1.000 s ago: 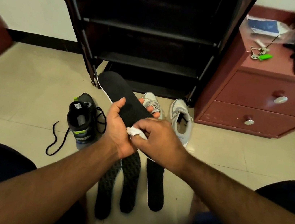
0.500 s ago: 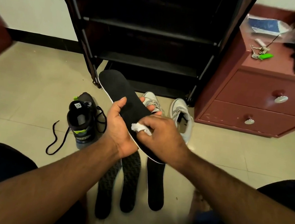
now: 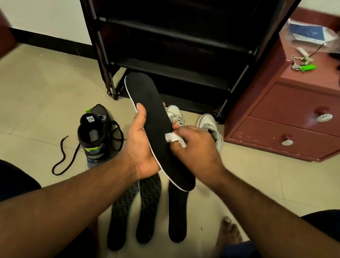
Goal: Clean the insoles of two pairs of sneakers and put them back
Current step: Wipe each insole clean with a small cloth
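My left hand (image 3: 139, 144) grips a black insole with a white rim (image 3: 146, 101) from below, thumb on its left edge, toe end pointing away. My right hand (image 3: 196, 152) pinches a small white wipe (image 3: 171, 137) and presses it on the insole's middle. On the floor below lie three more insoles: two with a patterned surface (image 3: 147, 204) and a plain black one (image 3: 177, 217). A black sneaker with green accents (image 3: 94, 133) stands left, laces loose. Two grey-white sneakers (image 3: 209, 123) stand behind my hands, partly hidden.
A black shoe rack (image 3: 177, 36) stands straight ahead. A red-brown drawer cabinet (image 3: 297, 116) is at the right, with keys, a bag and papers on top. My knees frame the bottom corners, and a bare foot (image 3: 230, 231) rests on the tiled floor.
My right hand with the wipe has slid up the insole, away from me, toward its middle. The left hand has kept its hold and lifted the insole slightly.
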`<state>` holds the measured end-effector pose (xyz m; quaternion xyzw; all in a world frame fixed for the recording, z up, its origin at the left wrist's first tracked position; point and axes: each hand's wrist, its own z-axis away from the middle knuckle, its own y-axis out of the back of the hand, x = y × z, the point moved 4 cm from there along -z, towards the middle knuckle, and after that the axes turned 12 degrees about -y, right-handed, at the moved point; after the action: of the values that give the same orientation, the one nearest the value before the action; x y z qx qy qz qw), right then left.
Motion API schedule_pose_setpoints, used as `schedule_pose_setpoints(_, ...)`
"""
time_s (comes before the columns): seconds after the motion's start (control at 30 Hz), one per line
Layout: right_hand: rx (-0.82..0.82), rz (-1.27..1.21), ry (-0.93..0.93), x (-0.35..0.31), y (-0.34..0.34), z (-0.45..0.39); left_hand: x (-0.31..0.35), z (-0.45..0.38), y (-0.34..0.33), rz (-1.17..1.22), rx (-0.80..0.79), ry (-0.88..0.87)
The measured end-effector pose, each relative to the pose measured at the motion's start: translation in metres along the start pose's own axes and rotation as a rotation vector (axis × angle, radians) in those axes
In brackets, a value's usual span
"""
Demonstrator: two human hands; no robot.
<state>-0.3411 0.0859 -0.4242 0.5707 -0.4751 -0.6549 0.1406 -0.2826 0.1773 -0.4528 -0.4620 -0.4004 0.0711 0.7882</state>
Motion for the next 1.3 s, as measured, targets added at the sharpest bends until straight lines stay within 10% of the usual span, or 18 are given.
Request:
schedule_pose_setpoints(0.3, -0.09, -0.271, 0.133, -0.032, -0.004, 0.022, 0.001, -0.006, -0.001, -0.022, 0.023, 0.041)
schedule_pose_setpoints(0.6, 0.085, 0.168, 0.001, 0.01, 0.005, -0.002, -0.003, -0.002, 0.003, -0.056, -0.011, 0.122)
schedule_pose_setpoints(0.83, -0.175, 0.008, 0.424, -0.027, 0.0, 0.011, 0.001, 0.001, 0.004, -0.111, 0.047, 0.18)
schedule_pose_setpoints(1.3, -0.268, -0.118, 0.529, -0.03, 0.003, 0.027, 0.024, -0.006, 0.0, -0.08, 0.162, 0.144)
